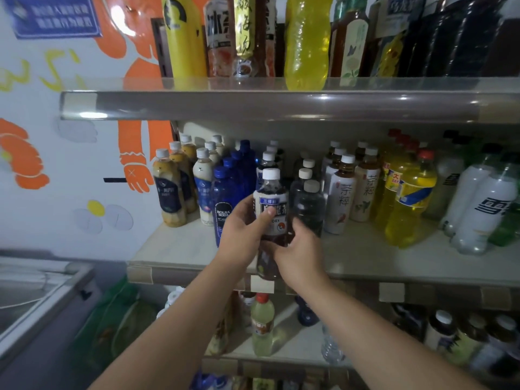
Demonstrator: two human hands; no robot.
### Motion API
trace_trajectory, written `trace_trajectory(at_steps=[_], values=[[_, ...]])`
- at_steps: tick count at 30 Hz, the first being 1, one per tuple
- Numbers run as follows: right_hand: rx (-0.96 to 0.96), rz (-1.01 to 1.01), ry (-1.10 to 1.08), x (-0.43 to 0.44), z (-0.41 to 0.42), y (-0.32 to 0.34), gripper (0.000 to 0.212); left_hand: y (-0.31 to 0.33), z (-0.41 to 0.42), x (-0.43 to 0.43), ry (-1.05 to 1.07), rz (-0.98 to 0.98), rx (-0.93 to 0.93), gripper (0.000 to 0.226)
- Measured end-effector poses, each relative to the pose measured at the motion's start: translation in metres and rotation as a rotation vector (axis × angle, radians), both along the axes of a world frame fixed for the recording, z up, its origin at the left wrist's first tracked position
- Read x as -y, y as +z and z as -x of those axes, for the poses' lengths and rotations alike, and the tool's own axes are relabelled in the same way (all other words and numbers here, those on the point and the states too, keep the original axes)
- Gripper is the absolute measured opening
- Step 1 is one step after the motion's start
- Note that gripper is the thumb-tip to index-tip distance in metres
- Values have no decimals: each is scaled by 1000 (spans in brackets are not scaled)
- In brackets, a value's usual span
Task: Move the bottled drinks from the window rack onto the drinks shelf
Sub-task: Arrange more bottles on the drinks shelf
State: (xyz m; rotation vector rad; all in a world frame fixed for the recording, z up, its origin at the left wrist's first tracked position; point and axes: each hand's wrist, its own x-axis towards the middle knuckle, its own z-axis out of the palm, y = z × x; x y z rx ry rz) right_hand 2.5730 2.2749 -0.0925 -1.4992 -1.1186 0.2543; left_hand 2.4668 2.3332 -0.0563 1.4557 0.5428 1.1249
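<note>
A dark tea bottle point(270, 204) with a white cap and a white-and-blue label stands upright over the front of the middle drinks shelf point(180, 249). My left hand point(244, 235) wraps its left side, thumb across the label. My right hand point(299, 253) grips its lower right part. Behind it runs a row of like bottles with white caps point(268, 157). A dark bottle with a beige cap point(308, 205) stands just to its right. Whether the held bottle's base touches the shelf is hidden by my hands.
Blue soda bottles point(225, 198) and milky bottles point(203, 190) stand to the left, tea bottles point(342, 195) and yellow bottles point(408, 201) to the right. Shelves above point(253, 105) and below hold more drinks. A grey chest freezer point(42, 299) sits at the lower left.
</note>
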Motion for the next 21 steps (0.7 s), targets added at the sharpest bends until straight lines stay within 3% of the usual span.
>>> trace_trajectory(at_steps=[3, 5, 6, 7, 8, 11, 13, 16, 21], values=[[87, 38, -60, -25, 10, -1, 47, -1, 6, -13, 38, -86, -70, 30], [194, 62, -109, -42, 10, 0, 25, -5, 10, -20, 81, -147, -125, 35], [108, 29, -120, -48, 13, 3, 18, -7, 11, -23, 99, -161, -137, 38], [-29, 18, -115, -52, 12, 2, 20, -9, 12, -25, 106, -160, -140, 45], [-28, 16, -109, -56, 10, 0, 21, -11, 13, -27, 104, -153, -139, 54], [124, 67, -168, -67, 8, -4, 38, -20, 17, -30, 62, -113, -110, 72], [30, 63, -165, -70, 10, -3, 52, -23, 18, -30, 21, -111, -85, 67], [-67, 15, -207, -81, 9, -9, 35, -24, 18, -26, -31, -117, -68, 60], [-147, -28, -172, -87, 2, -11, 45, -25, 11, -32, 14, -54, -69, 65]])
